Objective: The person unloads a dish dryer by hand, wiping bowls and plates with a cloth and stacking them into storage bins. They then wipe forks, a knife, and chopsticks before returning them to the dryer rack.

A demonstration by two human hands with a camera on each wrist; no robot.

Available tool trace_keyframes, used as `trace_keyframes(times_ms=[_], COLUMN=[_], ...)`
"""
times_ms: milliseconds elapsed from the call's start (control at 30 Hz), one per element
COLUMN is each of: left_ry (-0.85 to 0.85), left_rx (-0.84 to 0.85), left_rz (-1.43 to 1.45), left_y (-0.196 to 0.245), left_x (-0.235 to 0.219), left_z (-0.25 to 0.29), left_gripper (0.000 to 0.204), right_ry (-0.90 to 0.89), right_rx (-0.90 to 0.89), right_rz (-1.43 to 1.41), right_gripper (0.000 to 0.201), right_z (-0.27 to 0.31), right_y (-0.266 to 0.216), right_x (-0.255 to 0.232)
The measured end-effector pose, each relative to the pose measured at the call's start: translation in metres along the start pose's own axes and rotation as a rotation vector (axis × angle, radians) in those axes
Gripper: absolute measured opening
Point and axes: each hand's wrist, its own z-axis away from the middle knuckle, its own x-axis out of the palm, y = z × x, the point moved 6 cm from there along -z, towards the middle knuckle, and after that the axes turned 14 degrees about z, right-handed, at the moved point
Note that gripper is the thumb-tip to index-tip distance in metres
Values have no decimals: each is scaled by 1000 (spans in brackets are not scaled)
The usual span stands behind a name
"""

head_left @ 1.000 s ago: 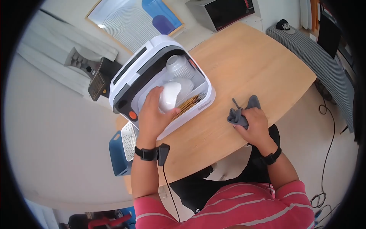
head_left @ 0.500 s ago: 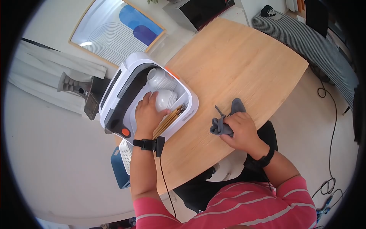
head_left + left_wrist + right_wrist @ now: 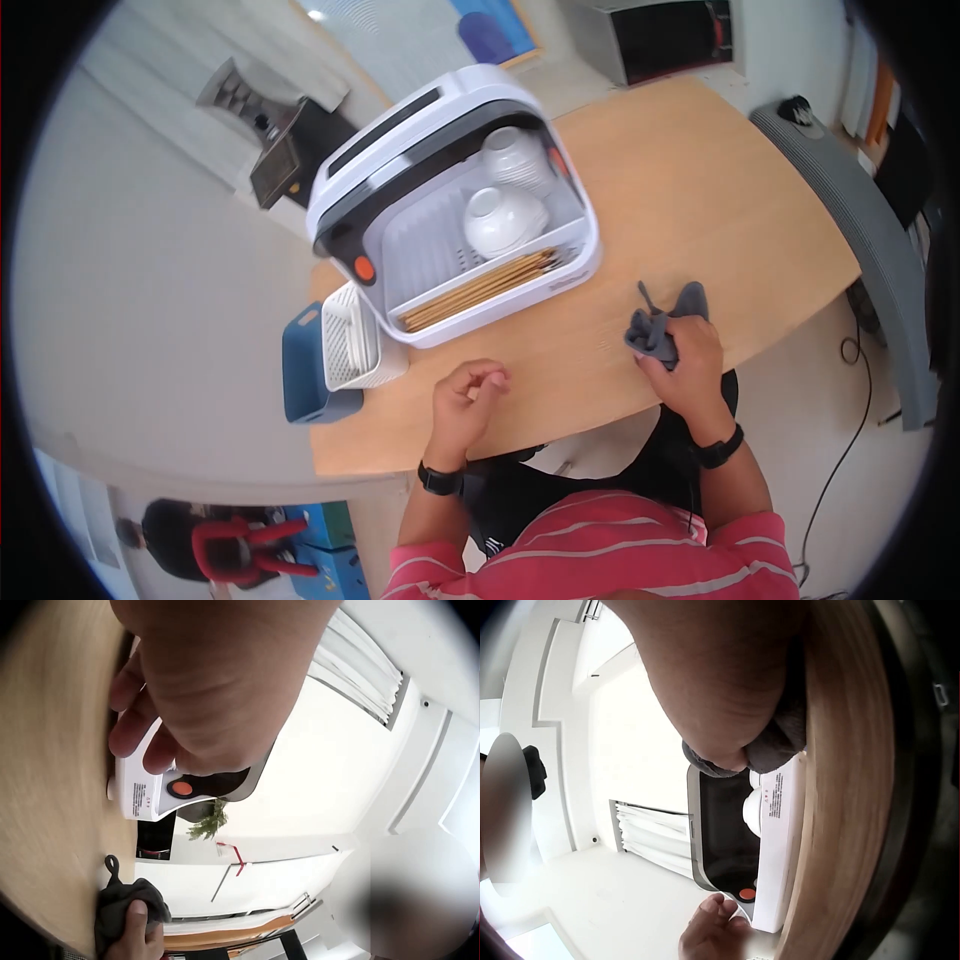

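Grey cloth [image 3: 652,335], white bowls [image 3: 505,221], white box [image 3: 500,312] with orange button [image 3: 364,268], tan sticks [image 3: 480,290], blue basket [image 3: 305,365], white basket [image 3: 385,365], pink shirt [image 3: 620,550] with pale stripes, light brown wooden table [image 3: 700,180]

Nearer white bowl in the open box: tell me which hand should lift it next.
Left, I'd judge. The left hand looks empty and is closer to the bowl; the right hand is occupied holding the gray cloth.
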Motion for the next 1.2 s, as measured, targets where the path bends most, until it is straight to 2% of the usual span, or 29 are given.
trace_keyframes(times_ms=[67, 167, 200, 267, 300, 333, 400, 467, 533, 600, 633, 700, 767, 833, 900, 967, 1000, 1067, 1100, 1133, 1200], left_ry=[101, 244, 281, 306, 317, 273, 227, 98, 83, 62, 60, 99, 128, 246, 355, 448, 436, 432, 409, 397, 294], left_rx=[-190, -213, -204, -170, -166, -183, -200, -269, -285, -283, -280, -210, -162, -111, -37, -66, -65, -144, -177, -172, -331], left_rz=[441, 483, 492, 519, 530, 529, 526, 38, 19, 377, 379, 618, 529, 514, 364, 184, 178, -413, -527, -531, -847], left_y=[-33, -57, -57, -56, -59, -62, -56, -43, -43, -52, -54, -36, -18, -9, 7, 15, 21, 34, 38, 34, 12], left_x=[-22, -58, -65, -70, -69, -64, -55, -46, -41, -38, -40, -53, -85, -128, -174, -208, -215, -225, -224, -227, -231], left_z=[39, 79, 87, 87, 82, 75, 65, 63, 66, 70, 73, 74, 69, 57, 36, 16, 6, -10, -16, -22, -36], left_gripper=[13, 11, 11, 10, 10, 10, 10, 13, 13, 12, 12, 10, 9, 9, 9, 13, 13, 25, 37, 37, 38], right_ry=[24, 21, 8, -20, -53, -81, -150, -154, -154, -172, -169, -178, -169, -163, -170, -175, -183, -192, -207, -200, -222], right_rx=[54, 102, 66, 173, 108, -54, -155, -200, -239, -216, -216, -216, -220, -227, -231, -225, -220, -205, -204, -192, -210], right_rz=[56, 73, 65, 26, 68, 52, 15, 30, 45, 9, 12, 2, 3, -7, -1, -15, -23, -31, -37, -36, -46], right_gripper=[39, 37, 37, 38, 37, 37, 37, 37, 38, 39, 39, 41, 41, 41, 41, 41, 41, 41, 40, 40, 40], right_z=[0, 1, 0, 1, 0, 2, 7, 11, 12, 13, 13, 14, 14, 14, 14, 13, 13, 13, 13, 13, 12], right_y=[-1, -3, -14, -20, -37, -77, -108, -129, -135, -131, -130, -128, -127, -127, -127, -128, -128, -127, -126, -125, -124], right_x=[1, 6, 13, 26, 37, 52, 69, 77, 78, 79, 79, 79, 79, 78, 78, 76, 75, 74, 74, 74, 75])
